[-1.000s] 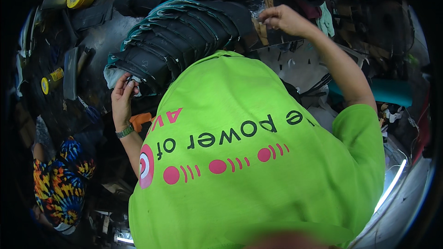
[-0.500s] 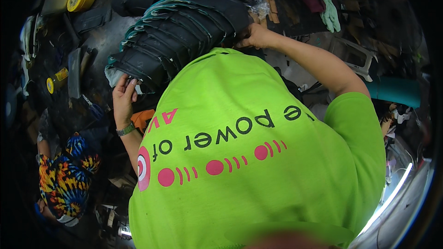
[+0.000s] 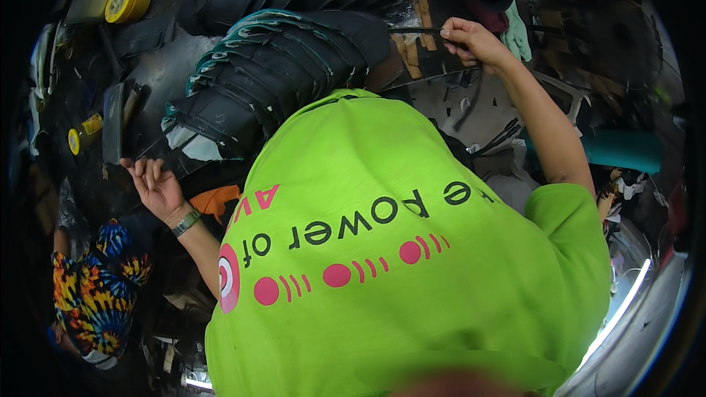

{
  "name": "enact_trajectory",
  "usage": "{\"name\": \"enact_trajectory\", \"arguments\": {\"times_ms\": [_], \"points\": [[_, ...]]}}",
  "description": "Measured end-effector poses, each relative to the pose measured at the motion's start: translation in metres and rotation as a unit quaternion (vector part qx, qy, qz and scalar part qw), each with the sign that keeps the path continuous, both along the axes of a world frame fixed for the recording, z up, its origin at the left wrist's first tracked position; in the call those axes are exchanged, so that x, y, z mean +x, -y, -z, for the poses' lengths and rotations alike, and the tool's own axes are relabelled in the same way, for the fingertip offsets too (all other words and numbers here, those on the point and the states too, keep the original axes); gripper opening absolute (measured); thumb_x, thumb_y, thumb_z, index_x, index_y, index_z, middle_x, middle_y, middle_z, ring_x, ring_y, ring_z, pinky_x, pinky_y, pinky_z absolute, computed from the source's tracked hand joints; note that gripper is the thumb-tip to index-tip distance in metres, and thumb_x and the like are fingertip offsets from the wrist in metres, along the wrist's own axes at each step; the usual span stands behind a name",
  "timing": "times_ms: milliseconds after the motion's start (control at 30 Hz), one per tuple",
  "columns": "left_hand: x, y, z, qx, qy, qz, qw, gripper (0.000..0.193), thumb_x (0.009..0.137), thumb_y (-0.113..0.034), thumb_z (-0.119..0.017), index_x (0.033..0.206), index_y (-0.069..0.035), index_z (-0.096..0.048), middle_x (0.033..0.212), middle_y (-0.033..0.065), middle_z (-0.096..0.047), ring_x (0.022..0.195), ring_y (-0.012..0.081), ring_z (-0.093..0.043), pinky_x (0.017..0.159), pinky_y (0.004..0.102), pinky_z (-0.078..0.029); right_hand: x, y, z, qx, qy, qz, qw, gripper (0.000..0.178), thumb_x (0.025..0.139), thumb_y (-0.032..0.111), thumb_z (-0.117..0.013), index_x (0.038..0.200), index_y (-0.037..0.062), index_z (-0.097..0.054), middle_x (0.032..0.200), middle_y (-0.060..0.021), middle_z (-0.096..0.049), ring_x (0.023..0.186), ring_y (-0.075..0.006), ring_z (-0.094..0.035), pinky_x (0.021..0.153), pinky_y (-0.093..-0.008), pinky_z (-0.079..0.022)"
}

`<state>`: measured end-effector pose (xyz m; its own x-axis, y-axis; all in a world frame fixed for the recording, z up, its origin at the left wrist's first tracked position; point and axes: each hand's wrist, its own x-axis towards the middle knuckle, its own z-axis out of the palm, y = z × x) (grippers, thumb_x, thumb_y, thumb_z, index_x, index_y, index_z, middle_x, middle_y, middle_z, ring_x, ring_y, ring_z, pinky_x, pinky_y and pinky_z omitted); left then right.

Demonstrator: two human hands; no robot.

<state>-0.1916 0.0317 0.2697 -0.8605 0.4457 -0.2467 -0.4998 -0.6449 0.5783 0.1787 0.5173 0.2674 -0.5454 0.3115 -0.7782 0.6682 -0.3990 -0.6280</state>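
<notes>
A row of black rubber pieces with teal edges [image 3: 272, 81] lies on the dark bench ahead of my bright green shirt [image 3: 397, 250]. My left hand [image 3: 154, 187] is spread open, palm up, just below the left end of that row, touching nothing; a watch sits on its wrist. My right hand [image 3: 471, 40] is raised at the upper right, its fingers closed on a thin dark strip [image 3: 415, 29] that points left toward the top of the row.
Yellow round tins [image 3: 125, 0] stand at the far left. A dark flat tool [image 3: 114, 121] and a small yellow item [image 3: 81, 136] lie left of the row. A teal cylinder [image 3: 621, 151] lies right. A person in tie-dye cloth [image 3: 95, 287] is at lower left.
My left hand has come off the row's edge, dropped lower and opened. My right hand went to the top of the row, then pulled back right holding the thin strip.
</notes>
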Motion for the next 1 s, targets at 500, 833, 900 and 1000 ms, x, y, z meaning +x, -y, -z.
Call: {"name": "enact_trajectory", "arguments": {"times_ms": [500,833,900,1000], "points": [[0.025,-0.027,-0.035,-0.232,-0.362,-0.089,0.899,0.028,0.099,-0.004,-0.044,0.122,-0.007,-0.06,0.134,0.0177,-0.055,0.067,0.007,-0.053,0.056,0.0184,-0.037,0.041,-0.023,-0.005,0.191,-0.032,-0.079,0.978,0.01,0.091,0.018,-0.064,0.089,0.0083,-0.064,0.072,0.0097,-0.05,0.06,-0.0006,-0.038,0.053,-0.0193,-0.029],[0.01,-0.013,-0.057,0.012,-0.219,0.038,0.975,0.028,0.104,-0.009,-0.035,0.12,-0.002,-0.058,0.135,0.0242,-0.051,0.054,0.0051,-0.043,0.055,0.018,-0.037,0.047,-0.038,0.004,0.388,-0.033,-0.125,0.913,0.016,0.09,0.018,-0.065,0.092,0.0017,-0.063,0.073,0.0026,-0.055,0.069,-0.0066,-0.046,0.065,-0.0234,-0.04],[0.022,-0.025,-0.056,-0.192,-0.264,-0.2,0.924,0.029,0.105,-0.009,-0.035,0.121,-0.003,-0.058,0.136,0.0244,-0.05,0.054,0.0036,-0.044,0.055,0.0169,-0.038,0.047,-0.037,0.002,0.415,-0.061,-0.126,0.899,0.017,0.088,0.019,-0.067,0.092,0.0021,-0.063,0.071,0.0008,-0.055,0.067,-0.0085,-0.047,0.063,-0.0254,-0.04],[0.023,-0.041,-0.073,-0.166,-0.247,-0.195,0.935,0.03,0.103,-0.006,-0.037,0.127,-0.004,-0.054,0.133,0.0238,-0.053,0.054,0.0009,-0.043,0.051,0.0143,-0.037,0.047,-0.036,0.002,0.458,-0.033,-0.131,0.879,0.018,0.088,0.019,-0.067,0.092,0.0025,-0.063,0.071,-0.0008,-0.055,0.067,-0.0095,-0.048,0.064,-0.0259,-0.041]]}}
